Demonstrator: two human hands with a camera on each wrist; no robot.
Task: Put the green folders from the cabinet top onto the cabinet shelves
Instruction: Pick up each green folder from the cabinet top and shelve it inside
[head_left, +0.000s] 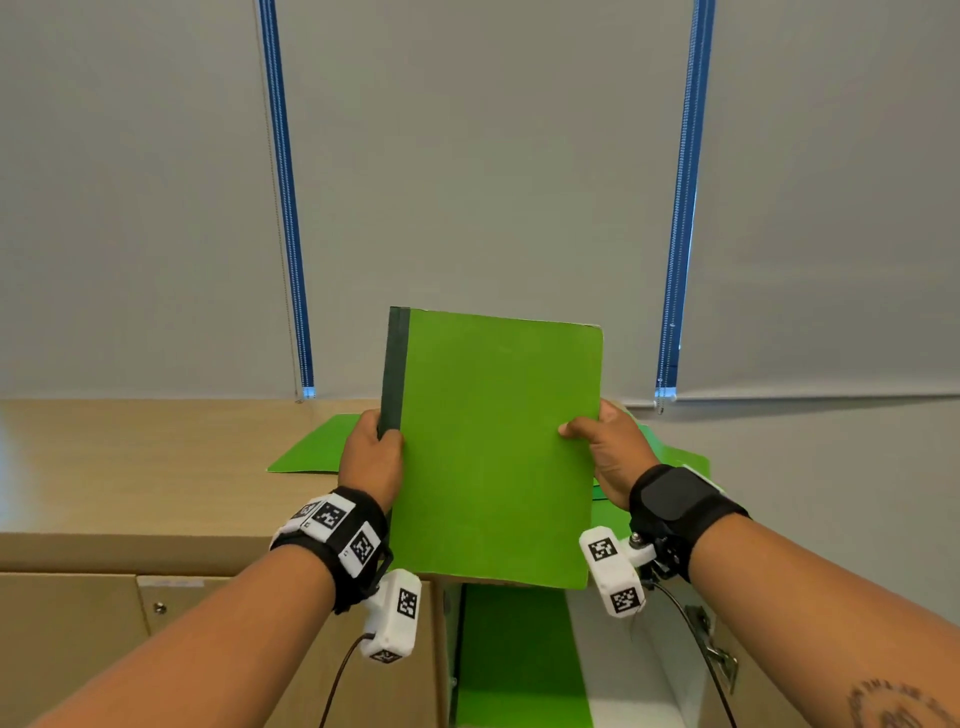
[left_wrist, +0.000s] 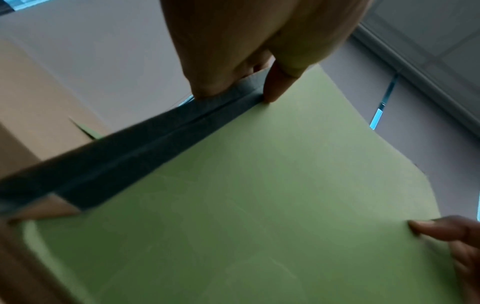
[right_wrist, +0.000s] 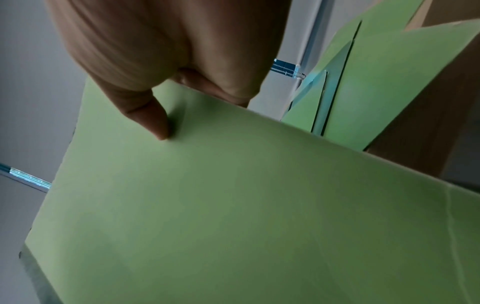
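Observation:
A green folder (head_left: 493, 447) with a dark green spine is held up, tilted, above the front of the wooden cabinet top (head_left: 130, 457). My left hand (head_left: 371, 457) grips its spine edge, thumb on the front cover (left_wrist: 259, 195). My right hand (head_left: 608, 447) pinches the opposite edge, thumb on the cover (right_wrist: 221, 205). More green folders (head_left: 311, 447) lie flat on the cabinet top behind the held one; several overlap at the right (right_wrist: 363, 82). Below, green folders (head_left: 514, 654) show inside the cabinet.
Grey roller blinds (head_left: 493, 156) with blue bead chains (head_left: 285, 208) hang behind the cabinet. A closed wooden cabinet door (head_left: 67, 644) is at lower left. An opened door with a metal hinge (head_left: 719, 654) stands at lower right.

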